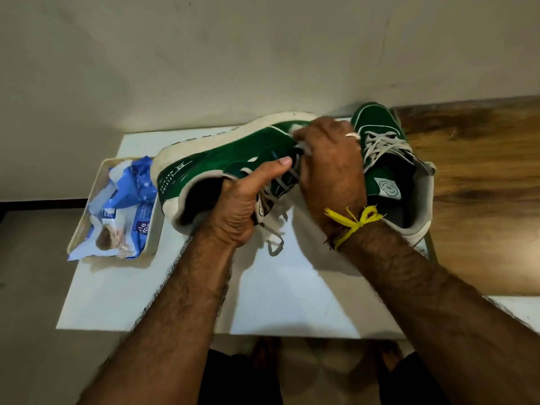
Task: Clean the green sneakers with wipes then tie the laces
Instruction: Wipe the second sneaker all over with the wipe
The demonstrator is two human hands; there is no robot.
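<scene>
white table (292,302) bears two green sneakers. first sneaker (228,150) lies tipped on its side, clamped by the left hand (242,206): fingers inside the collar, thumb across the tongue. second sneaker (391,171) stands upright just beyond the right hand (333,165), which presses one white wipe (295,131) to the held shoe. one tray (87,226), left of the grip, holds one blue wipes pack (128,206).

Both forearms reach forward, bare. The left hand (242,206) is closed in a grip with the thumb stretched forward. The right hand (330,165) is curled, palm down, with a ring on one finger and a yellow thread at the wrist.
</scene>
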